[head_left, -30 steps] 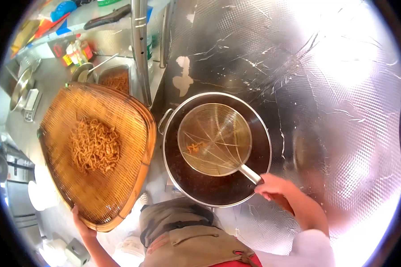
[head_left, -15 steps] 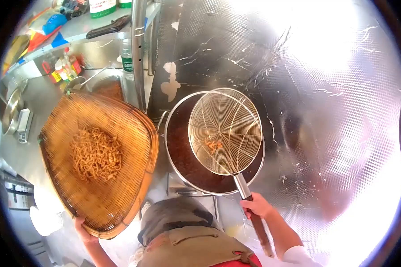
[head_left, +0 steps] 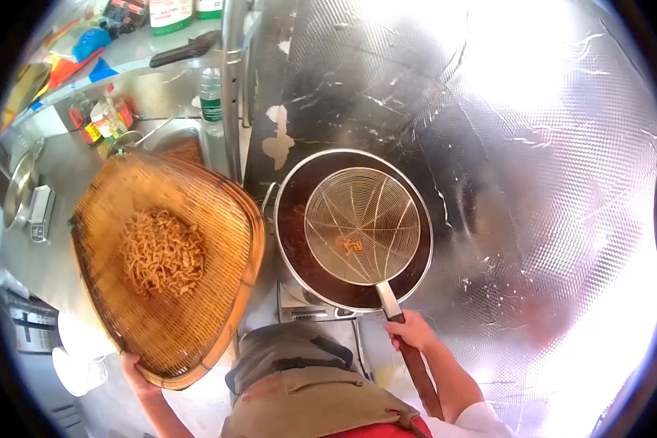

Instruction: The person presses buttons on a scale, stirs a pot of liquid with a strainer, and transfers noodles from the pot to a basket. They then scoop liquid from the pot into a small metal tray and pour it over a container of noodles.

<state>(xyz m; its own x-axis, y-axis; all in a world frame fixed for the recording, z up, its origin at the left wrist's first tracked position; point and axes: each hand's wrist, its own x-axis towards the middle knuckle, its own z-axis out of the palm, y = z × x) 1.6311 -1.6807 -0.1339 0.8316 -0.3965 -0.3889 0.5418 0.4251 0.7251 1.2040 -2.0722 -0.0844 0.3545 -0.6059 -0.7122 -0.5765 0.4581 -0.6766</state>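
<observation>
My left hand (head_left: 136,374) grips the near edge of a woven bamboo tray (head_left: 219,292), which is held at the left. A heap of brown noodles (head_left: 163,252) lies in the middle of the tray. In my right hand (head_left: 412,330) is the dark wooden handle of a round wire strainer (head_left: 387,208), fingers wrapped round it. A few small noodle pieces (head_left: 350,246) sit in its mesh. The strainer overlaps the mouth of a large metal pot (head_left: 293,274) of dark reddish-brown liquid.
Behind the tray stand a metal pan of brown food (head_left: 186,150), a ladle (head_left: 128,139) and small bottles (head_left: 109,117). A kitchen scale (head_left: 41,214) lies at the left. A metal post (head_left: 233,109) rises behind the tray. Textured foil-like sheeting (head_left: 533,241) spreads on the right.
The strainer has come lower over the pot, and my right hand has moved slightly up in view. The tray has shifted a little to the right.
</observation>
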